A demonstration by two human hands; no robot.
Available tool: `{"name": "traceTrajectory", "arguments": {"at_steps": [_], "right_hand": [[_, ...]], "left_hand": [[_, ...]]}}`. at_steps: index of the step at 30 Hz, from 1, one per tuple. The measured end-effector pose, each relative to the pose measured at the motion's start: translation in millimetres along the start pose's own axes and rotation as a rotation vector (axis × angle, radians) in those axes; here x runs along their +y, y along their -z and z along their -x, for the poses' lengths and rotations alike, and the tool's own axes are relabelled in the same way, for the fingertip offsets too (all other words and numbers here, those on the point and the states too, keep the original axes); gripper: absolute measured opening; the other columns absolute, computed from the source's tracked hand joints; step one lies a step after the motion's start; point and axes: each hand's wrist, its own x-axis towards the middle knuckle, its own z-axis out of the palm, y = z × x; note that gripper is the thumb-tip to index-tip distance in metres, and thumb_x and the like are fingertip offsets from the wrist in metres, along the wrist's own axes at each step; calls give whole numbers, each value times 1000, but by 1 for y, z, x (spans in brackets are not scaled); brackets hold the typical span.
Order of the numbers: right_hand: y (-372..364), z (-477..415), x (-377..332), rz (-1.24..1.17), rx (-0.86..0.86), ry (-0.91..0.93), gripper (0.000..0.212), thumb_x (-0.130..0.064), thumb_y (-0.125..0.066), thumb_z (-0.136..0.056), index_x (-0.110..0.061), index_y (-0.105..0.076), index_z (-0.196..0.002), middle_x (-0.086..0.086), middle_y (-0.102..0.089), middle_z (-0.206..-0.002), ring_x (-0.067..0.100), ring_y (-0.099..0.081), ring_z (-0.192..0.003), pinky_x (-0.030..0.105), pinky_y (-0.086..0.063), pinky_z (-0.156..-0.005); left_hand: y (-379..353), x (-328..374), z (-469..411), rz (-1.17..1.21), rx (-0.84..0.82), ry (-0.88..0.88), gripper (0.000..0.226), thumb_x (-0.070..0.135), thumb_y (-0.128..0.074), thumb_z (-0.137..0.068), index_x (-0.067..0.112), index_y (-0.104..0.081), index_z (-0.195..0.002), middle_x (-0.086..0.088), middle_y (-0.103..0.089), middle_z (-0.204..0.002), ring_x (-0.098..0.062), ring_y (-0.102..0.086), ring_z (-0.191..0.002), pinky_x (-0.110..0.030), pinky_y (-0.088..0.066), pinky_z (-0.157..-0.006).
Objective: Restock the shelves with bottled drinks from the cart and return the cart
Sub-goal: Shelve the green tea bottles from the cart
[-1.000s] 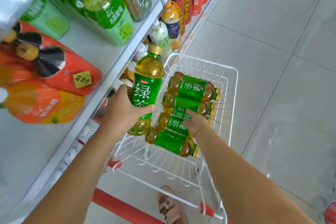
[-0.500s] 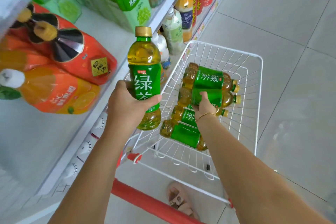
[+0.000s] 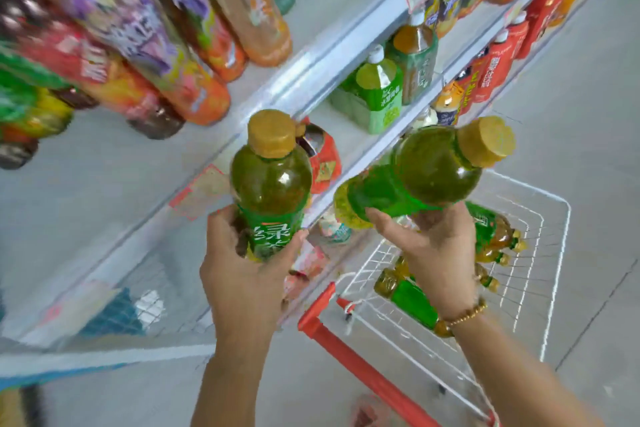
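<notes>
Lining the left side, the shelves point(image 3: 311, 80) stand packed with blurred drinks. The white wire cart point(image 3: 558, 253) sits just beside them, with spare green tea bottles point(image 3: 412, 302) lying inside. Above it, the left hand point(image 3: 242, 274) wraps around an upright bottle point(image 3: 272, 180), and the right hand point(image 3: 440, 260) grips a tilted bottle point(image 3: 426, 177) from beneath.

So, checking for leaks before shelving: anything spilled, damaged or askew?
Nothing stands out: the upright bottle in the left hand and the tilted bottle in the right hand look capped, intact; no spill in the cart.
</notes>
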Motion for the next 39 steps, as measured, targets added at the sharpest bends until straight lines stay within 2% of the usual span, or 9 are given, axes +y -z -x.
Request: {"name": "traceTrajectory", "arguments": {"at_steps": [5, 10, 13, 16, 18, 23, 28, 33, 39], "right_hand": [[-70, 15, -65, -193, -163, 129, 37, -30, -85, -60, -42, -67, -89, -10, -72, -93, 20, -68, -94, 45, -53, -87], [-148, 20, -71, -158, -217, 121, 46, -26, -82, -65, -4, -65, -102, 1, -71, -98, 7, -65, -95, 25, -50, -87], [-189, 19, -81, -37, -253, 230, 48, -20, -82, -67, -5, -63, -108, -9, -68, -97, -4, -62, -92, 9, -43, -79], [-221, 16, -96, -36, -281, 289, 53, -12, -81, -68, -28, -51, -108, -9, -65, -92, 4, -63, -87, 19, -51, -75], [-241, 12, -102, 24, -332, 305, 51, -12, -79, -68, -25, -50, -108, -3, -67, -92, 14, -64, -84, 29, -52, -72], [-284, -3, -109, 338, -372, 304, 53, -23, -76, -69, -10, -49, -112, 5, -68, -95, 27, -63, -83, 29, -44, -62], [-327, -20, -110, 497, -401, 359, 52, -30, -75, -74, -7, -49, -112, 10, -66, -102, 30, -63, -92, 26, -38, -64], [-346, -24, -97, 539, -473, 318, 66, -22, -74, -75, -1, -39, -128, 18, -59, -115, 34, -57, -105, 35, -44, -81], [-350, -23, -79, 536, -390, 268, 71, -22, -72, -78, -6, -37, -138, 19, -49, -126, 35, -46, -116, 37, -40, -96]], "left_hand": [[67, 14, -13, 32, 262, -109, 60, 13, -88, -59, 31, -53, -104, -10, -66, -99, -19, -63, -87, -26, -51, -80], [109, -3, -39, 93, 410, -136, 61, 22, -83, -62, 31, -54, -115, -5, -64, -117, -23, -60, -110, -49, -49, -95], [128, -3, -57, 183, 457, -194, 63, 12, -82, -67, 31, -52, -119, -1, -62, -119, -22, -60, -112, -47, -48, -97], [144, -14, -84, 235, 473, -178, 65, 4, -79, -71, 3, -46, -128, -13, -60, -124, -22, -60, -113, -42, -48, -99], [151, -25, -100, 203, 485, -142, 64, 5, -80, -69, -2, -46, -124, -18, -61, -119, -18, -63, -105, -31, -51, -94], [157, -36, -131, 134, 513, -95, 53, 6, -81, -67, 6, -59, -115, -1, -67, -101, 3, -63, -85, -17, -52, -77], [164, -43, -156, 82, 512, -20, 50, 11, -79, -71, 8, -58, -117, 1, -65, -102, -9, -62, -88, -23, -52, -80], [182, -71, -162, 56, 212, 148, 38, 2, -75, -73, 16, -63, -107, 16, -66, -87, 15, -60, -70, -3, -44, -67], [178, -75, -177, 57, 288, 181, 34, 7, -76, -73, 14, -66, -104, 7, -69, -93, 7, -63, -74, -7, -48, -70]]}}
